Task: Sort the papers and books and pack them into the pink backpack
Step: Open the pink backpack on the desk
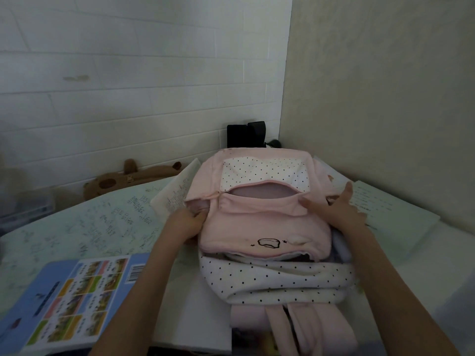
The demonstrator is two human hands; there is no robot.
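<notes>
The pink backpack (259, 222) with white polka-dot panels lies flat on the desk, front up, its front pocket zip open. My left hand (189, 222) grips the backpack's left side, fingers curled into the fabric. My right hand (339, 209) rests flat and spread on its right side. A blue book (69, 296) with small pictures on its cover lies at the near left. Handwritten papers (177, 194) stick out from under the backpack's left edge. More written sheets (385, 211) lie to the right.
A desk mat (90, 227) covered in scribbles spans the left. A brown plush toy (128, 178) lies against the tiled wall. Black objects (246, 134) stand in the corner behind the backpack. The right wall is close.
</notes>
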